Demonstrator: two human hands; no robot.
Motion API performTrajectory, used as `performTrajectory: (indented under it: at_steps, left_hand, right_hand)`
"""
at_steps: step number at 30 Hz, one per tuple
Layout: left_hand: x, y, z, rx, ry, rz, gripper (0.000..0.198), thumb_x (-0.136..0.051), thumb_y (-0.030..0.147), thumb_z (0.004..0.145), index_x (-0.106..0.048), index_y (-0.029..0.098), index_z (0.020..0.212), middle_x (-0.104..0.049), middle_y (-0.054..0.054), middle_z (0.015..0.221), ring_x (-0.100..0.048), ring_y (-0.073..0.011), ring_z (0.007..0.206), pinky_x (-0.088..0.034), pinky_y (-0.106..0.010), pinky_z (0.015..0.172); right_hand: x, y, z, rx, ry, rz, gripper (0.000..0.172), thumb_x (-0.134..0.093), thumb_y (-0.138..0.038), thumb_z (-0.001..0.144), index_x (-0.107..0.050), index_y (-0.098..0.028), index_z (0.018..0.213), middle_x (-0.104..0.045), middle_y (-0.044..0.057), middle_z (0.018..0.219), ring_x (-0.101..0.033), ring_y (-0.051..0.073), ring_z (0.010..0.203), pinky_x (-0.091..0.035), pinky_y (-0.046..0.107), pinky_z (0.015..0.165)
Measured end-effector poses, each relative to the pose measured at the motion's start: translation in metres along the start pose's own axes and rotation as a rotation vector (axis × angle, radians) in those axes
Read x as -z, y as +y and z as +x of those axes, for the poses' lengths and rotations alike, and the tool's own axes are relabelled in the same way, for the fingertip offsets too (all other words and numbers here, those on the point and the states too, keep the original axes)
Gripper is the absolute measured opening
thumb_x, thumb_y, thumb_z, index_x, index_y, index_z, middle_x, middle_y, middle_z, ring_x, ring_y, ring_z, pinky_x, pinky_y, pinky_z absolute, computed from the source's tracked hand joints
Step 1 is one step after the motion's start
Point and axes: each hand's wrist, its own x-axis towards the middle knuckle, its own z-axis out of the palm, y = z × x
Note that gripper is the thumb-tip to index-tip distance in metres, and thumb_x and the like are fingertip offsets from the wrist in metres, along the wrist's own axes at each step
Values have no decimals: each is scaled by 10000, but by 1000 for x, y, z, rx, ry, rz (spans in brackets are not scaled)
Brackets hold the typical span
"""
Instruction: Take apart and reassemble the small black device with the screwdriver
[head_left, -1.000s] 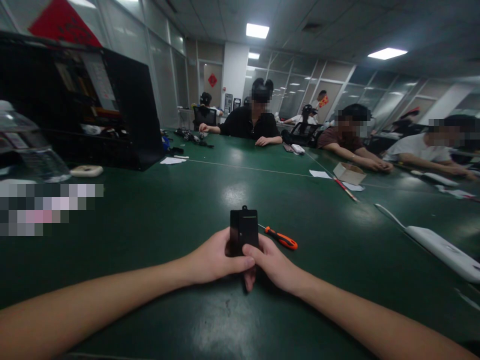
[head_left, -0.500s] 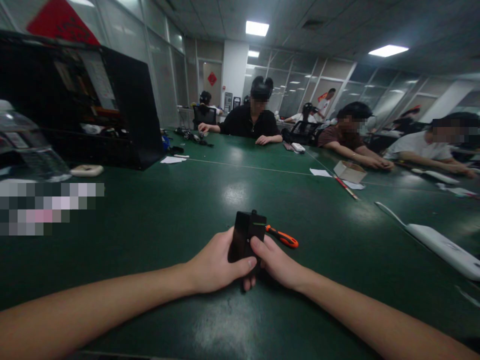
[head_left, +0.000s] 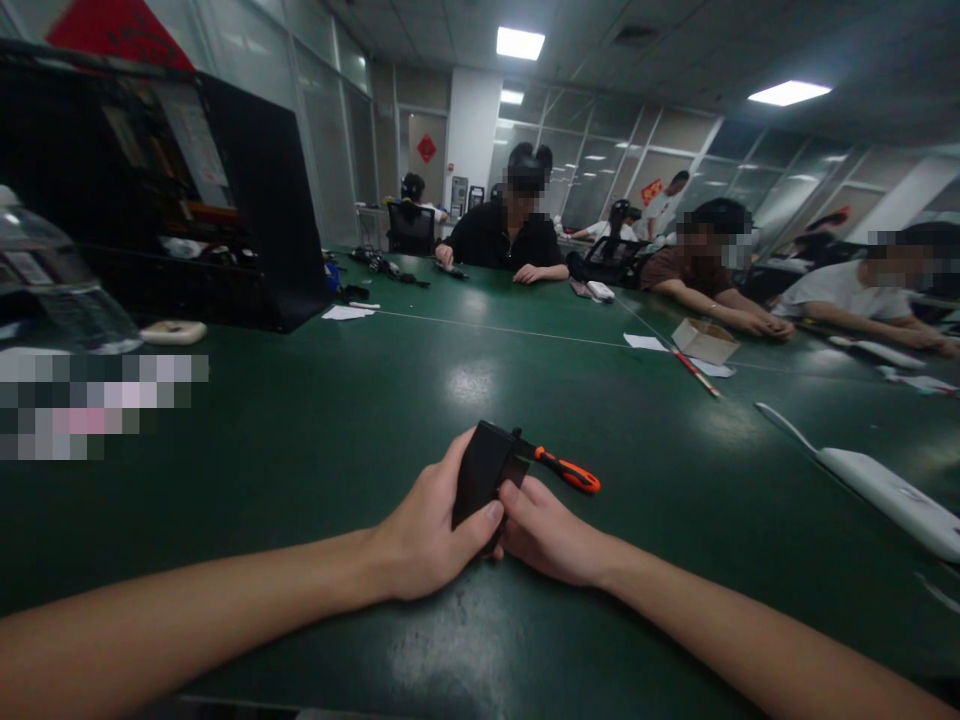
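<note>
A black box-shaped device [head_left: 474, 482] with a small knob at its top corner is held over the table, tilted a little. My left hand [head_left: 424, 535] wraps round its left side, the thumb lying across the face towards me. My right hand [head_left: 551, 530] is closed on its right edge, thumb and fingers pinching near a thin greenish strip. The fingers behind the device are mostly hidden. Just beyond my right hand lies an orange and black screwdriver [head_left: 570, 472], its tip end partly hidden by the device.
The green table [head_left: 300, 440] carries an open black computer case [head_left: 262, 200] and a plastic bottle [head_left: 67, 285] at left. A white power strip [head_left: 892, 500] lies at right, with a small cardboard box [head_left: 705, 342] farther back. Several people sit round the table, one person [head_left: 502, 235] opposite.
The black device has turned and tilted in my hands, so its broad dark side shows more. The person opposite has drawn one hand inward and now has a dark object by it.
</note>
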Motion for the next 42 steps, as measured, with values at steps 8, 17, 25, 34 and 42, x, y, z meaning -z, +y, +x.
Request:
performTrajectory:
  at_steps: [8,17,25,34,42]
  left_hand:
    - [1,-5,-1,17,-16,12,557,-539,343,931,-283,170,1394,-658,-38,759,-663,-190,598,-537,-285,548]
    - [5,-6,2,-84,-63,82,577,-573,224,895,-323,204,1414,-644,-13,796,-619,-159,642,-506,-278,632]
    - [10,-9,13,27,-92,-19,550,-732,239,794,-495,212,1290,-655,-59,1129,-615,-234,1034,-480,-341,904]
    - [12,-15,15,142,-148,-188,346,-637,361,888,-535,186,1168,-645,-38,943,-622,-192,874,-496,-339,810]
    - [14,-26,22,359,16,-543,433,-578,527,891,-462,162,1093,-673,-94,954,-715,-198,710,-539,-317,675]
  right_hand:
    - [3,0,-3,7,-8,-2,465,-705,-576,795,-602,-168,992,-609,14,829,-572,107,685,-460,229,626]
    - [5,-3,-10,162,88,-192,392,-736,-463,811,-625,-194,1073,-661,46,926,-632,173,788,-542,302,689]
    - [3,-16,-11,233,219,-342,382,-755,-449,788,-665,-207,1070,-712,51,992,-660,225,993,-510,363,928]
    - [1,-30,-7,136,295,-680,467,-556,-610,865,-645,-152,886,-631,12,648,-613,151,545,-506,274,551]
    - [34,-82,-27,167,349,-1972,412,-526,-520,924,-653,-154,1062,-681,129,971,-640,265,875,-467,340,722]
